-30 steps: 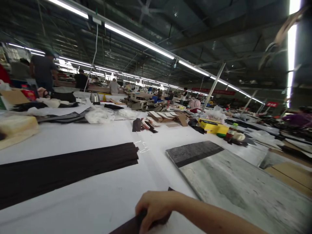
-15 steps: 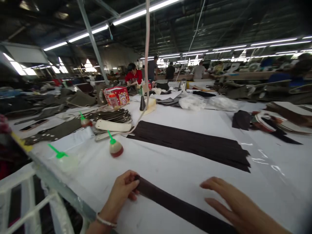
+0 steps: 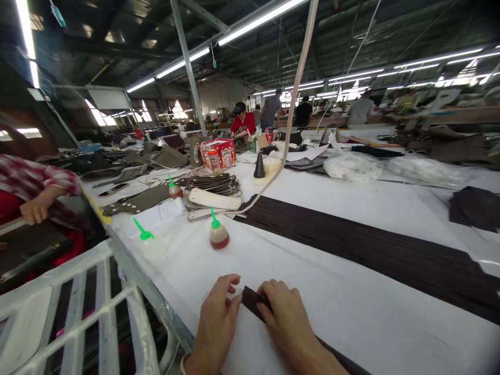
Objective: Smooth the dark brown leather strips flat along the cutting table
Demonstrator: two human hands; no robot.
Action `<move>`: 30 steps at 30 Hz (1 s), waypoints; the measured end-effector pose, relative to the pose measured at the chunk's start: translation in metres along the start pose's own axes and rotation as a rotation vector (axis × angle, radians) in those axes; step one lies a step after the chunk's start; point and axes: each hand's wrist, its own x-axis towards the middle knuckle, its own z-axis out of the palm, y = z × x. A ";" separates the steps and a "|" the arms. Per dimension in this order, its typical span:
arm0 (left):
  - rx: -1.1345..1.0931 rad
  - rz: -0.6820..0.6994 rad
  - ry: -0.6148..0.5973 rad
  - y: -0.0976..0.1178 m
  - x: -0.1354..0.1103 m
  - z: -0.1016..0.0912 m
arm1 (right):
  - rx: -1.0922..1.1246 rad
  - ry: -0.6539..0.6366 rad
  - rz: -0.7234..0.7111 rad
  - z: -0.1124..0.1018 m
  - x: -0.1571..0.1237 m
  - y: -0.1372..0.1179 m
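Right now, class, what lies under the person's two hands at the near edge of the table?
The end of a dark strip lies on the white table, pinched between the left hand and right hand. Its middle is covered by the right hand.

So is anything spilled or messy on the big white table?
Nothing looks spilled. Both glue bottles stand upright, the wide dark strips lie flat, and the left hand and right hand press one dark strip.
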 end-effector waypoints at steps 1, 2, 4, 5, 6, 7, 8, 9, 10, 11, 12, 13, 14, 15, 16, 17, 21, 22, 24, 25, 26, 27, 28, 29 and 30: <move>0.112 0.166 -0.013 0.001 -0.003 -0.002 | -0.003 0.004 -0.006 0.000 0.001 0.000; 0.212 0.335 -0.056 0.001 -0.006 -0.004 | -0.002 0.002 -0.011 0.001 0.002 0.000; 0.378 0.594 -0.181 0.000 -0.010 -0.006 | 0.007 -0.008 -0.020 0.001 0.003 0.001; 0.465 0.675 -0.225 -0.002 -0.011 -0.006 | 0.011 -0.012 -0.028 0.001 0.003 0.002; 0.550 0.727 -0.248 -0.004 -0.012 -0.007 | 0.015 -0.015 -0.037 0.002 0.003 0.003; 0.623 0.756 -0.252 -0.007 -0.012 -0.007 | 0.018 -0.017 -0.047 0.002 0.003 0.004; 0.679 0.770 -0.248 -0.009 -0.012 -0.007 | 0.020 -0.020 -0.057 0.002 0.003 0.005; 0.716 0.778 -0.245 -0.012 -0.011 -0.008 | 0.022 -0.023 -0.065 0.002 0.002 0.006; 0.737 0.783 -0.245 -0.014 -0.010 -0.008 | 0.023 -0.025 -0.069 0.002 0.002 0.007; 0.749 0.785 -0.245 -0.015 -0.009 -0.009 | 0.023 -0.025 -0.068 0.002 0.002 0.007; 0.755 0.785 -0.245 -0.016 -0.009 -0.010 | 0.021 -0.023 -0.064 0.002 0.002 0.007; 0.761 0.784 -0.246 -0.017 -0.008 -0.012 | 0.020 -0.017 -0.059 0.002 0.002 0.007; 0.765 0.780 -0.248 -0.017 -0.007 -0.013 | 0.020 -0.009 -0.055 0.003 0.002 0.007; 0.768 0.777 -0.252 -0.017 -0.006 -0.014 | 0.021 -0.002 -0.055 0.003 0.002 0.007; 0.767 0.773 -0.256 -0.016 -0.005 -0.015 | 0.024 0.002 -0.059 0.004 0.002 0.007; 0.766 0.770 -0.259 -0.016 -0.005 -0.016 | 0.027 0.005 -0.067 0.004 0.002 0.007; 0.759 0.750 -0.279 -0.014 -0.004 -0.018 | 0.054 0.020 -0.110 0.006 0.000 0.009; 0.762 0.746 -0.285 -0.014 -0.004 -0.019 | 0.063 0.027 -0.122 0.006 0.000 0.010; 0.770 0.753 -0.292 -0.013 -0.003 -0.019 | 0.078 0.040 -0.139 0.007 -0.001 0.011; 0.773 0.762 -0.291 -0.013 -0.002 -0.020 | 0.082 0.047 -0.145 0.007 -0.001 0.011; 0.775 0.774 -0.289 -0.013 -0.002 -0.020 | 0.085 0.053 -0.148 0.007 -0.001 0.011; 0.775 0.785 -0.287 -0.012 -0.001 -0.021 | 0.086 0.058 -0.150 0.008 -0.001 0.012; 0.775 0.791 -0.287 -0.012 -0.001 -0.021 | 0.086 0.062 -0.154 0.009 -0.001 0.012; 0.774 0.794 -0.290 -0.012 -0.001 -0.021 | 0.084 0.066 -0.159 0.009 -0.001 0.012; 0.772 0.795 -0.293 -0.011 -0.001 -0.022 | 0.083 0.069 -0.165 0.009 -0.002 0.012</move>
